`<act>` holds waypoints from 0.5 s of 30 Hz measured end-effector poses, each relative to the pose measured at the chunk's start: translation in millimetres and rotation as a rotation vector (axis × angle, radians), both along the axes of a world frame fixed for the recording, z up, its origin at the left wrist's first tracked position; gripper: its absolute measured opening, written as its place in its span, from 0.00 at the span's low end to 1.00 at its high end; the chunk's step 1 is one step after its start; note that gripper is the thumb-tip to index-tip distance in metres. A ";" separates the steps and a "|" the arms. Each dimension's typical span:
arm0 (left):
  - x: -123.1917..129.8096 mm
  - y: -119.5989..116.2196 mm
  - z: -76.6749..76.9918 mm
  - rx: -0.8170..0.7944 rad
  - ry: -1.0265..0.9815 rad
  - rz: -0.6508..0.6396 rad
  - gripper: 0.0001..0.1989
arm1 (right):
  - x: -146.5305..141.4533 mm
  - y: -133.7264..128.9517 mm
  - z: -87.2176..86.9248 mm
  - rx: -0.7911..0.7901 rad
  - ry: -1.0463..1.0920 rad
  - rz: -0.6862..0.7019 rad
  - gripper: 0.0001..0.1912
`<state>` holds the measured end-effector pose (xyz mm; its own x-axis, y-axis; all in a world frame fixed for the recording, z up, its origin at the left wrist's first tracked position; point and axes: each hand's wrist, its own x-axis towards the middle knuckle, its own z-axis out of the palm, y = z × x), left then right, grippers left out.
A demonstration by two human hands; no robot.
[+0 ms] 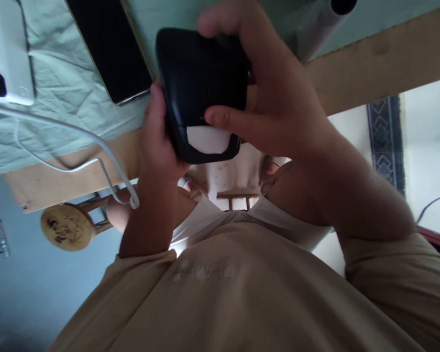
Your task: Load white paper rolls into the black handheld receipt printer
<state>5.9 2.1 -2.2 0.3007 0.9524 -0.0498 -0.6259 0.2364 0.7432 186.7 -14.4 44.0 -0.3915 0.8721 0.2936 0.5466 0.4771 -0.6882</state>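
A black rounded case (201, 78) with an opening near its lower end hangs over the table's front edge. Something pale shows through that opening. My left hand (161, 132) grips the case along its left side, thumb pointing up. From the right, my right hand (267, 93) holds it too, with the thumb lying across the face just above the opening and another finger at the top edge. The undersides of both grips are hidden behind the case.
On the green cloth (58, 63) lie a dark phone (113, 49) and a white device (7, 49). A white cable (77, 128) hangs over the wooden edge (370, 63). A clear cylinder (322, 24) stands at top right. Below left is a round stool (68, 227).
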 end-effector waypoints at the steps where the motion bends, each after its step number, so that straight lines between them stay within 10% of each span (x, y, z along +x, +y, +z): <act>1: 0.9 -0.6 1.0 -0.009 0.004 0.006 0.27 | 0.3 0.7 -1.3 0.006 -0.004 0.001 0.37; 15: 3.9 -2.7 6.3 0.014 -0.009 0.043 0.23 | 6.2 -35.7 -2.4 -0.205 -0.112 -0.391 0.35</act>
